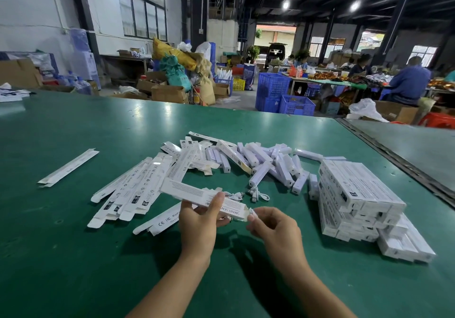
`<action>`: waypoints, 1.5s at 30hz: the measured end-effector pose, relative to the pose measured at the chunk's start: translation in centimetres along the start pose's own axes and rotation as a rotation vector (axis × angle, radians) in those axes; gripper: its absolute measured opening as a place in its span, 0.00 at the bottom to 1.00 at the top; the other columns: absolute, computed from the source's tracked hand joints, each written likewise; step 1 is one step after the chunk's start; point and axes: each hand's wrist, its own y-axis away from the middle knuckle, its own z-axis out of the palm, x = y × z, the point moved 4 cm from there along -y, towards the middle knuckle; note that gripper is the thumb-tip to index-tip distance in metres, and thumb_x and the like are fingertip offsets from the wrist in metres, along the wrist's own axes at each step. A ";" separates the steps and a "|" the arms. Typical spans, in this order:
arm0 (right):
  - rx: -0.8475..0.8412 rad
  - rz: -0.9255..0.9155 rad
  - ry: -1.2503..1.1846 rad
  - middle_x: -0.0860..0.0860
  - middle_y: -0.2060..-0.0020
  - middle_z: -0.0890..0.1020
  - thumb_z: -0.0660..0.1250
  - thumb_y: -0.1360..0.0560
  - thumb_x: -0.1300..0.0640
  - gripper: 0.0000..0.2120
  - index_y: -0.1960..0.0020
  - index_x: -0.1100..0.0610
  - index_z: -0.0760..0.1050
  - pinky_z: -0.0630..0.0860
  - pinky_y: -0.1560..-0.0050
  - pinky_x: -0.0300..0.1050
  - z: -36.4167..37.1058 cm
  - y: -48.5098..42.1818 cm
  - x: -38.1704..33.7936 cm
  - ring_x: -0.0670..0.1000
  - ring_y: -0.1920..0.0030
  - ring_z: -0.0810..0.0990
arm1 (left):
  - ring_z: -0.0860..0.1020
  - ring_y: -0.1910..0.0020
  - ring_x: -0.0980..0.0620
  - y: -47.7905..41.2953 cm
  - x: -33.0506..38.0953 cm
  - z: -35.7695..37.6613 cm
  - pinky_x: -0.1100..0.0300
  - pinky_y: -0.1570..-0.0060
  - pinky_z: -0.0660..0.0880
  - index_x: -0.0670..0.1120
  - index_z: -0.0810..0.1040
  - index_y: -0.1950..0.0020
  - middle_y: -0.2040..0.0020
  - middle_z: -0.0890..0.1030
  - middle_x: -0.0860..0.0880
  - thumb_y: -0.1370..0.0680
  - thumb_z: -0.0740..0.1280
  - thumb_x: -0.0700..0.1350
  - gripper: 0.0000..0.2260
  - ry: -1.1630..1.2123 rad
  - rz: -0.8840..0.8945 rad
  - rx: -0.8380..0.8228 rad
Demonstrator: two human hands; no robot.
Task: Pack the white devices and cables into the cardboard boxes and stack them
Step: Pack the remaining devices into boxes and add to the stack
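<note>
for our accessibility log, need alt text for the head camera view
A person's left hand holds a long white box over a green table while the right hand pinches a small white item at its open end. Flat boxes lie left, loose white devices behind, stacked boxes right.

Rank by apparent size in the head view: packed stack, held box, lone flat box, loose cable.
1. packed stack
2. held box and lone flat box: look alike; the held one is nearer, so unsure
3. loose cable

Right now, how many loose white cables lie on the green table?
2: one white coiled cable just beyond the held white cardboard box, another beside it; more may be hidden.
</note>
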 end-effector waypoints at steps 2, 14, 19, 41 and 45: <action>-0.034 0.010 -0.014 0.48 0.64 0.86 0.74 0.26 0.55 0.02 0.55 0.49 0.84 0.82 0.50 0.50 0.1 0.1 0.0 0.48 0.60 0.85 | 0.86 0.53 0.42 0.1 -0.1 0.1 0.55 0.64 0.82 0.44 0.74 0.41 0.50 0.86 0.44 0.25 0.74 0.42 0.16 0.003 -0.013 -0.016; -0.238 0.033 -0.068 0.47 0.67 0.80 0.68 0.22 0.59 0.10 0.42 0.54 0.83 0.70 0.59 0.35 0.6 0.4 -0.5 0.43 0.66 0.74 | 0.86 0.56 0.41 0.0 0.1 -0.1 0.58 0.67 0.81 0.45 0.74 0.42 0.52 0.87 0.43 0.24 0.73 0.42 0.14 0.028 -0.030 0.021; -0.221 0.079 -0.260 0.51 0.63 0.84 0.66 0.22 0.66 0.10 0.43 0.57 0.80 0.78 0.54 0.40 0.7 0.4 -0.7 0.47 0.62 0.79 | 0.86 0.60 0.43 0.0 0.1 0.0 0.62 0.70 0.79 0.48 0.74 0.44 0.54 0.87 0.44 0.24 0.73 0.43 0.12 0.050 -0.039 0.015; -0.319 0.219 -0.389 0.53 0.59 0.86 0.71 0.26 0.62 0.12 0.43 0.54 0.82 0.71 0.64 0.39 0.5 0.5 -0.6 0.49 0.68 0.80 | 0.86 0.60 0.45 -0.1 -0.2 0.1 0.59 0.70 0.79 0.49 0.73 0.42 0.55 0.87 0.48 0.32 0.71 0.58 0.23 -0.137 -0.013 -0.064; -0.245 -0.154 0.143 0.48 0.65 0.84 0.73 0.26 0.58 0.14 0.53 0.38 0.84 0.67 0.67 0.36 -0.2 0.5 -1.5 0.42 0.69 0.71 | 0.85 0.61 0.50 -0.1 -0.2 0.2 0.61 0.71 0.78 0.49 0.72 0.40 0.57 0.87 0.50 0.31 0.69 0.61 0.25 -0.166 -0.014 -0.083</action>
